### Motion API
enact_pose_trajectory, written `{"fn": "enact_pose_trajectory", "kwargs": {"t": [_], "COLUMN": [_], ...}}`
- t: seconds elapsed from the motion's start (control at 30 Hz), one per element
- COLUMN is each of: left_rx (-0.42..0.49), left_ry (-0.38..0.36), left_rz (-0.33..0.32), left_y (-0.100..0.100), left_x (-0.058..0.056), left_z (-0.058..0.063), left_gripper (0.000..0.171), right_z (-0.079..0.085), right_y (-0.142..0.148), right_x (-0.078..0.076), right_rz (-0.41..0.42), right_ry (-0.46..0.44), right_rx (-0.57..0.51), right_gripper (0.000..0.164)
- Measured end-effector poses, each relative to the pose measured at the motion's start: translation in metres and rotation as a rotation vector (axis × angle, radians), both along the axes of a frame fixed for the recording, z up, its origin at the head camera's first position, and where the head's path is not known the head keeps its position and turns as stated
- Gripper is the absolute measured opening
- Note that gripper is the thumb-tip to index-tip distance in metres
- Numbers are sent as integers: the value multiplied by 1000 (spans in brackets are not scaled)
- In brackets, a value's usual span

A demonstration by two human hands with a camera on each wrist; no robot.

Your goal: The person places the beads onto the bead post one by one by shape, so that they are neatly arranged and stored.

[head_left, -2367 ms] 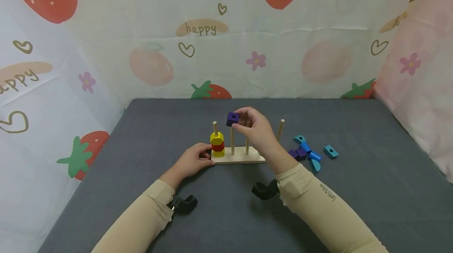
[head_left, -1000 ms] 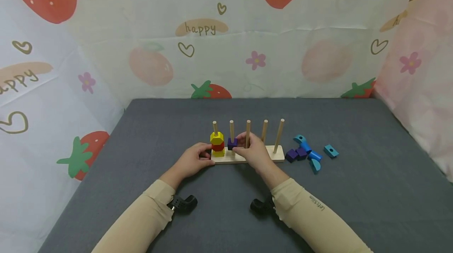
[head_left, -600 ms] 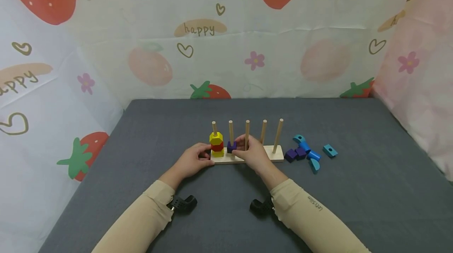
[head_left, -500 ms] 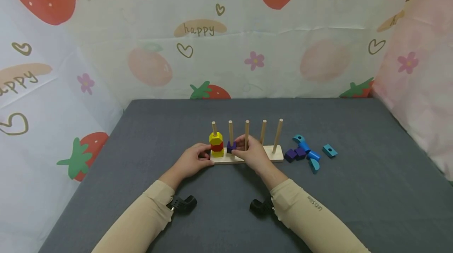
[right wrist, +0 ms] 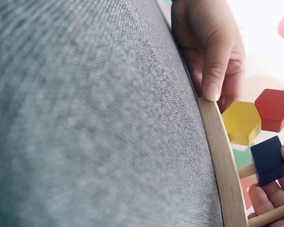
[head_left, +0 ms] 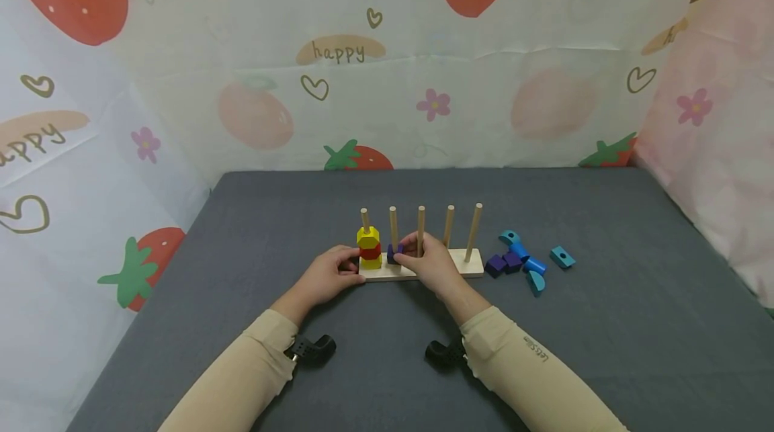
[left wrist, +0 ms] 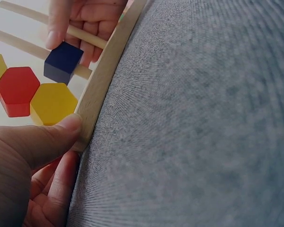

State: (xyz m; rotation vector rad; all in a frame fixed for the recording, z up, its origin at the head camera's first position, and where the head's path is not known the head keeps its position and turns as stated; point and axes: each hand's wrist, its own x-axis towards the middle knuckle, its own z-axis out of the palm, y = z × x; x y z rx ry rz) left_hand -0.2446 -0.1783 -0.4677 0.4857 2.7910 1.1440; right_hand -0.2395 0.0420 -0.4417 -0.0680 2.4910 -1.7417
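A wooden peg board [head_left: 383,275] with several upright pegs stands mid-table. My left hand [head_left: 326,275] grips its left end, thumb on the front edge in the left wrist view. On the leftmost peg, a red hexagonal block [head_left: 371,252] sits between two yellow hexagonal blocks [head_left: 367,238]. My right hand [head_left: 437,269] pinches a dark purple cube [left wrist: 62,63] threaded on the second peg, thumb in front and fingers behind. In both wrist views a short stretch of bare peg shows between the cube and the base. The three pegs farther right carry no blocks.
Right of the board lie loose purple cubes [head_left: 496,265], blue cylinders [head_left: 535,265], a light-blue half-round block [head_left: 535,283] and another half-round [head_left: 509,237]. A light-blue rectangular block [head_left: 562,256] lies farther right. A printed cloth [head_left: 459,136] hangs behind the grey table [head_left: 290,203].
My right hand has brought the purple cube from above the second peg down along it, slightly lower still over the last half second. My left hand has stayed on the board's end.
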Motion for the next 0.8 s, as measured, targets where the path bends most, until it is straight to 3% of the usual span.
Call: {"fn": "enact_pose_trajectory", "kwargs": {"t": [0.6, 0.8], "left_rx": [-17, -20], "left_ry": [-3, -11], "left_rz": [3, 8], "left_y": [1, 1], "left_x": [0, 0], "left_z": [1, 2], "left_gripper": [53, 53], "right_z": [1, 2], "right_y": [1, 1], "right_x": [1, 1], "right_rz": [4, 8], "right_ry": [1, -8], "right_rx": [18, 4], "right_gripper": [17, 23]}}
